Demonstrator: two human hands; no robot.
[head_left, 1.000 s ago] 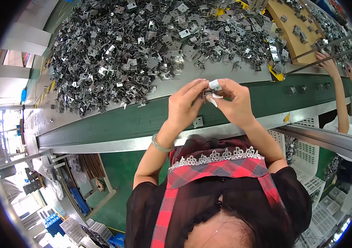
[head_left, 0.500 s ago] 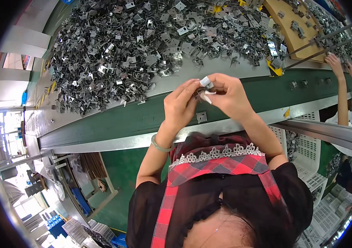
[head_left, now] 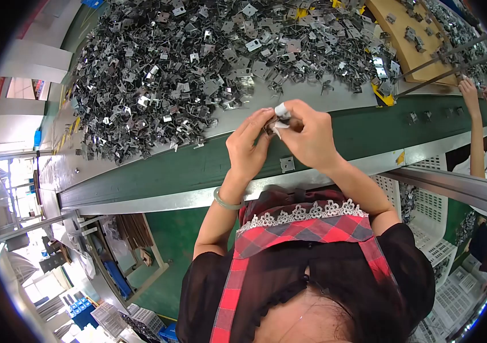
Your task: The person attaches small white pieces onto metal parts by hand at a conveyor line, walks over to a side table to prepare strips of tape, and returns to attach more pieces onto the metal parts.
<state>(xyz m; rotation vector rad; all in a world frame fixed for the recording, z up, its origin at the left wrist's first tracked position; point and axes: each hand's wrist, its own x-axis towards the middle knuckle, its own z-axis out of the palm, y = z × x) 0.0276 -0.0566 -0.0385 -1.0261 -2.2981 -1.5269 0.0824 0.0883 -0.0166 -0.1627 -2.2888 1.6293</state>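
Small metal part (head_left: 271, 125) pinched above the green belt (head_left: 197, 170)
The left hand (head_left: 247, 144) and right hand (head_left: 312, 136) had closed fingertips around it, mostly hiding it; a flat bracket (head_left: 287, 164) lay toward five o'clock, the bracket pile (head_left: 152, 74) toward ten.

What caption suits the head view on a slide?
Left hand and right hand hold a small part over a green belt, beside heaped metal pieces.

held part (head_left: 270, 127): mostly hidden | metal pile (head_left: 157, 74): cut off at top edge
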